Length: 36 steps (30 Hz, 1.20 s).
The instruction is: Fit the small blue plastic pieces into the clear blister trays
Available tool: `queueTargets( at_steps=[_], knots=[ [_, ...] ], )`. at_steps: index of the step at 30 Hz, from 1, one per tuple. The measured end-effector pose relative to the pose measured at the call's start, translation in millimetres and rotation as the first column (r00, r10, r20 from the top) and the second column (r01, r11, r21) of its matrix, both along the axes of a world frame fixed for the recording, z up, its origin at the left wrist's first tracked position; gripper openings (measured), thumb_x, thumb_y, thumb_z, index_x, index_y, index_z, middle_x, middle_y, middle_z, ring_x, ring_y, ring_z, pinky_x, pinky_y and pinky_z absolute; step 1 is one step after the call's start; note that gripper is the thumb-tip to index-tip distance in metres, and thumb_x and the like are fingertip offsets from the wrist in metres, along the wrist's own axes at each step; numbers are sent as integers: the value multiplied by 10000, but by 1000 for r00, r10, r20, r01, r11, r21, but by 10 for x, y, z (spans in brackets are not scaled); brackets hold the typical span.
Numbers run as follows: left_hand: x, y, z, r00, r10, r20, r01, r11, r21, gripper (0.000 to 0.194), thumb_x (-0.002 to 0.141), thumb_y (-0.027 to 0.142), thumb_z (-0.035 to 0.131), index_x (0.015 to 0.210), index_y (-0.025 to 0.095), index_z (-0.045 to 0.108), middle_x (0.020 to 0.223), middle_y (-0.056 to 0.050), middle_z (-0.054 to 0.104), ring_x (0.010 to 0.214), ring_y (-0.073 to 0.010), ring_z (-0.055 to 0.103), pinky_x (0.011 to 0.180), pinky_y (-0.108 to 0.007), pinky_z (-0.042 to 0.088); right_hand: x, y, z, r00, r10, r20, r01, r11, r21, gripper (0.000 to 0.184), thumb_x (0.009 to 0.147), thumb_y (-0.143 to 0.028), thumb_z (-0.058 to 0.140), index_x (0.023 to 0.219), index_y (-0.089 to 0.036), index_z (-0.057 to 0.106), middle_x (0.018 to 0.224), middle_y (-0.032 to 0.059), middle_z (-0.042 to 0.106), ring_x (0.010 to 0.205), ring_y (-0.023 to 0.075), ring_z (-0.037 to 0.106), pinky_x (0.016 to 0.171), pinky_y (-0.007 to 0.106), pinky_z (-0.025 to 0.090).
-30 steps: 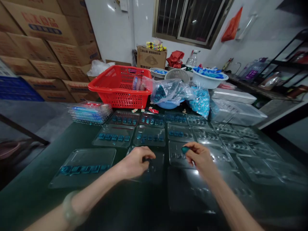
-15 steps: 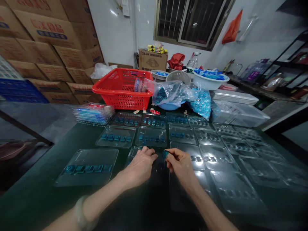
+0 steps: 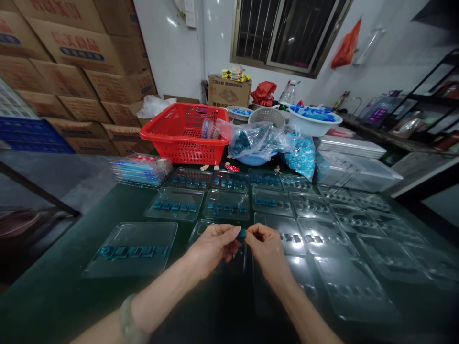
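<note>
Fingertips on a teal piece, both hands

Left hand [image 3: 214,243] is pinching one side of the little teal piece [image 3: 242,234] over the clear trays [image 3: 201,229], and the right hand [image 3: 264,242] is gripping its other side.

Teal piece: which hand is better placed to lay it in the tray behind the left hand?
Probably the left hand, touching the piece and overlapping the tray; the right hand lies farther off.
</note>
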State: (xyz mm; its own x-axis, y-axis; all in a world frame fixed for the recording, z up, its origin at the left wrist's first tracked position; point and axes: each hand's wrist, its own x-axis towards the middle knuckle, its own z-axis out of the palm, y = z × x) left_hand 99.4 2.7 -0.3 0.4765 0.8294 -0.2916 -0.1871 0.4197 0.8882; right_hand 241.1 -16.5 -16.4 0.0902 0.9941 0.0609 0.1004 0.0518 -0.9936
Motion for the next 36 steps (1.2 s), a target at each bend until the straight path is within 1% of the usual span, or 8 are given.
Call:
queueTargets(
  at_steps=[7, 11, 14, 17, 20, 25, 30, 36],
  knots=[
    [25, -24, 111, 964, 153, -215, -67, 930, 360, 207, 725, 318, 578, 842, 150, 610, 647, 1, 547, 536, -83, 454, 466, -199, 331, 12, -93, 4, 909, 223, -353, -263, 963, -67, 207, 766, -315, 526, 854, -142, 599, 565, -33, 468, 415, 47, 360, 357, 164, 256],
    [70, -52, 160, 917, 226, -329, -33, 864, 503, 177, 711, 280, 581, 801, 139, 638, 720, -22, 577, 653, -128, 514, 591, -238, 389, 45, -94, -43, 909, 174, -380, -230, 967, -108, 200, 737, -335, 575, 797, -146, 596, 507, -56, 425, 389, 39, 348, 341, 152, 251],
    [76, -59, 138, 926, 202, -319, -51, 905, 423, 154, 680, 278, 616, 755, 144, 621, 671, -3, 564, 612, -113, 501, 561, -227, 379, 57, -94, -48, 940, 123, -319, -170, 977, -125, 199, 726, -346, 590, 720, -147, 589, 479, -67, 410, 372, 33, 329, 339, 151, 227],
    [59, -67, 75, 973, 49, -225, -6, 982, 189, 184, 665, 314, 635, 671, 136, 587, 563, 26, 504, 478, -70, 420, 442, -200, 299, 68, -106, -56, 947, 159, -278, -200, 971, -128, 205, 734, -349, 581, 703, -146, 572, 463, -72, 404, 364, 33, 324, 346, 156, 215],
    [56, -90, 33, 995, -93, -29, 91, 994, -62, 245, 672, 342, 631, 594, 117, 574, 526, 16, 483, 435, -62, 394, 395, -201, 233, 91, -121, -88, 913, 188, -363, -260, 952, -162, 205, 739, -344, 573, 676, -155, 524, 448, -84, 368, 354, 31, 290, 337, 155, 212],
    [129, -92, 51, 993, 38, 110, -4, 957, -292, 194, 641, 297, 674, 636, 113, 613, 537, 12, 498, 472, -68, 441, 401, -191, 231, 126, -199, -57, 966, 74, -249, -96, 993, -74, 160, 781, -323, 516, 835, -178, 554, 563, -52, 444, 423, 52, 365, 369, 161, 296],
    [218, -41, 27, 990, 116, 81, -87, 949, -304, 228, 615, 322, 690, 617, 105, 620, 513, 6, 517, 440, -71, 434, 395, -203, 242, 123, -290, 19, 977, 22, 214, -73, 969, 235, 160, 742, -190, 550, 888, -218, 611, 787, 22, 560, 666, 130, 520, 586, 243, 431],
    [223, -75, 81, 998, -5, 59, 11, 993, -114, 257, 681, 356, 621, 645, 102, 634, 622, -42, 583, 508, -86, 471, 425, -207, 269, 201, -290, 8, 955, -9, 295, -80, 954, 287, 182, 790, -171, 492, 924, -228, 600, 763, 19, 567, 684, 136, 536, 605, 248, 433]
  ],
)
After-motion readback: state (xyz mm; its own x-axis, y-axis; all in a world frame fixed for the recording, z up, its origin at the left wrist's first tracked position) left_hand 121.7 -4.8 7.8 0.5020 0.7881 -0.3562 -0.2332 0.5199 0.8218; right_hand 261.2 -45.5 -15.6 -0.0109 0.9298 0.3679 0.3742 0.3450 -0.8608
